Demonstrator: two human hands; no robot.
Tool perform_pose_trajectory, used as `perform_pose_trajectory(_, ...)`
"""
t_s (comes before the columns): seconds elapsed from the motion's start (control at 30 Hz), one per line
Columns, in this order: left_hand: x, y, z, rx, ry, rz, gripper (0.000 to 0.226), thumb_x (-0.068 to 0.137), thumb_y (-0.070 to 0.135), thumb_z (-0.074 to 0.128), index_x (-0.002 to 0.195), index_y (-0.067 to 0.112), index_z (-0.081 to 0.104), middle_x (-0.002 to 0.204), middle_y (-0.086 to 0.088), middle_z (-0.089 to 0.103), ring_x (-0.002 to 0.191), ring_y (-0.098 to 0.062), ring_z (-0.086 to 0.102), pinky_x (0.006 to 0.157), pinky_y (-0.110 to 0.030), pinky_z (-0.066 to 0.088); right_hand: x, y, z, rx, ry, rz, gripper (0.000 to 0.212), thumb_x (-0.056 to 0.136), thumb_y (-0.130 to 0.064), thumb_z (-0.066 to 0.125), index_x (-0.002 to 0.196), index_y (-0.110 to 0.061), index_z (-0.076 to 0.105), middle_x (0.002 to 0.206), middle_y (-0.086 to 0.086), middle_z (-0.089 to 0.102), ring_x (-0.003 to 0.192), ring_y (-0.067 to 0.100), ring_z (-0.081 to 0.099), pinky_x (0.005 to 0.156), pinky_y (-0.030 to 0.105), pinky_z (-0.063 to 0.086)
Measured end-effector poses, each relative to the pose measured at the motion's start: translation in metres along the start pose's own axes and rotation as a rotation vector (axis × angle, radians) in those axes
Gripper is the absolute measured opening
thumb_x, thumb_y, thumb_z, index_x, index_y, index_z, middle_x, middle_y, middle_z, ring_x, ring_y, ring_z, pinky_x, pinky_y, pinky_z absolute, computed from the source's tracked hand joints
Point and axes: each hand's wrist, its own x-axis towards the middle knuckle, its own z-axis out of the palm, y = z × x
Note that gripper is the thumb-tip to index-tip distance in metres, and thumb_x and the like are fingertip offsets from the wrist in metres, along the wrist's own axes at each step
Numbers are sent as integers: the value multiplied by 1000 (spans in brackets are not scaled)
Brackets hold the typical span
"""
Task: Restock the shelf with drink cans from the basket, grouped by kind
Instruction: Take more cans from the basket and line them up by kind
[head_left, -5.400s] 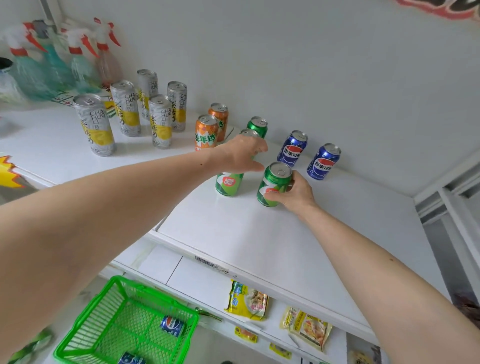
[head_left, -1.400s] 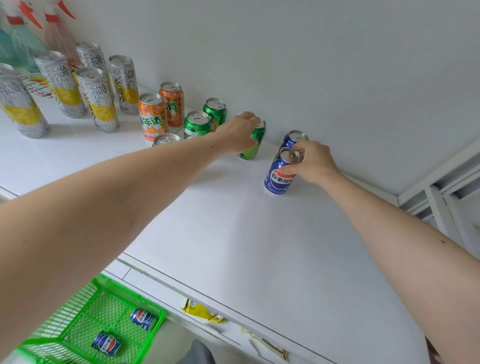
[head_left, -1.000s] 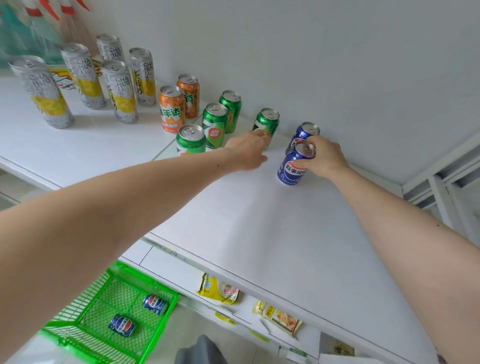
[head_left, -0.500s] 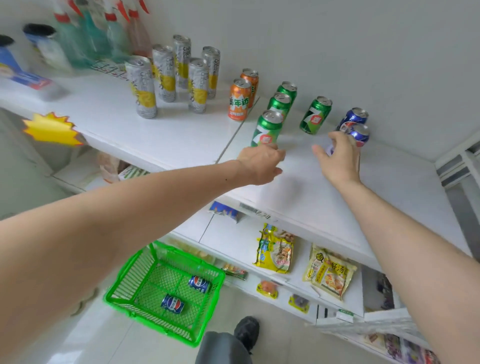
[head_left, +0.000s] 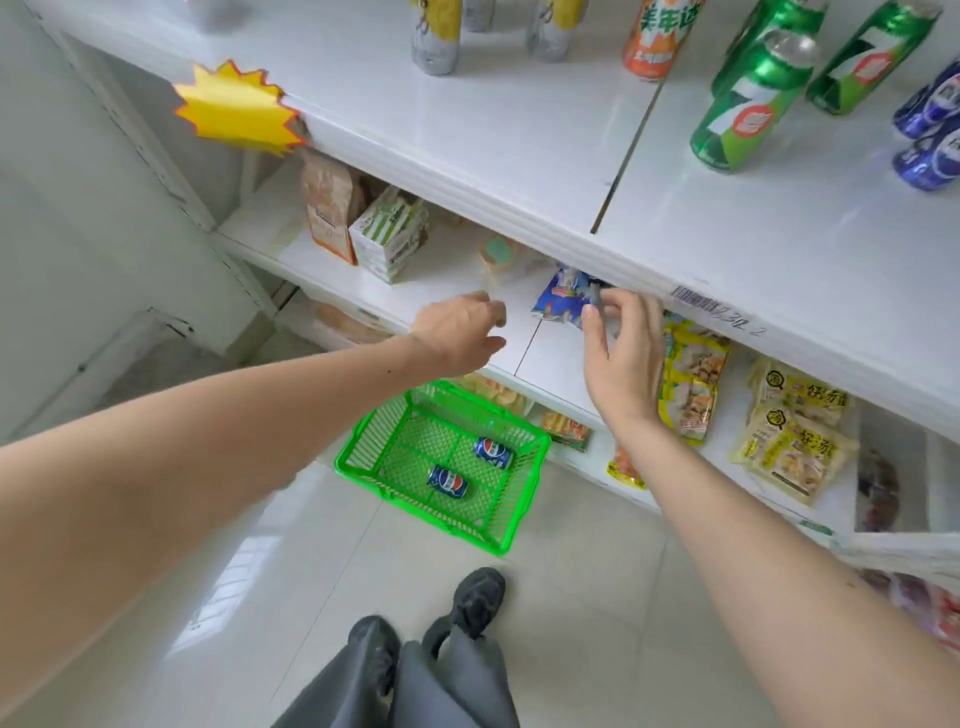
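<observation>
We observe both hands empty and held out in front of the shelving, above the green basket (head_left: 441, 457) on the floor. The left hand (head_left: 457, 332) hangs with loosely curled fingers; the right hand (head_left: 623, 353) is spread, fingers straight. Two blue cans (head_left: 448, 481) lie on their sides in the basket, apart from each other. On the top shelf (head_left: 519, 130) we note green cans (head_left: 748, 104), an orange can (head_left: 657, 39) and more blue cans (head_left: 930, 130), standing in groups by colour.

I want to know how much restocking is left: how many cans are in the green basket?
2. Both blue cans lie on their sides on the floor of the green basket: one nearer the shelves, one closer to the person. None seem hidden.
</observation>
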Motion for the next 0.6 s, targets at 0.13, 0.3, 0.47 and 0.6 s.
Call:
perform_pose_trajectory(0.13,-1,-49,61,-56,-86,-126,32,94,37,52,122,21,55,124,-1,54,112,-25,57,78,-35,45,-34,37,60,-7,-173,62,22,95,-23,59,114,-12,60,113,6,55,102,23,59,80,42,50)
perform_pose_trajectory(0.3,-1,-111,153,-91,-195,-278,34,94,40,52,122,21,55,122,-1,54,115,-24,56,82,-38,49,-84,94,133,-140,-480,62,24,94,-26,62,113,-11,60,112,8,56,98,27,63,78,37,49)
perform_pose_trajectory(0.47,5,-167,252,-154,-278,-393,36,95,42,51,122,18,54,120,-2,56,112,-24,57,84,-36,51,-133,153,208,-277,-737,171,33,96,-35,59,121,-15,54,119,4,54,104,23,61,79,38,52)
perform_pose_trajectory(0.6,19,-210,342,-166,-357,-421,40,96,43,48,128,18,51,125,-4,54,116,-25,56,90,-42,51,-172,207,284,-322,-873,330,38,95,-36,60,124,-13,54,123,6,55,108,26,59,86,38,49)
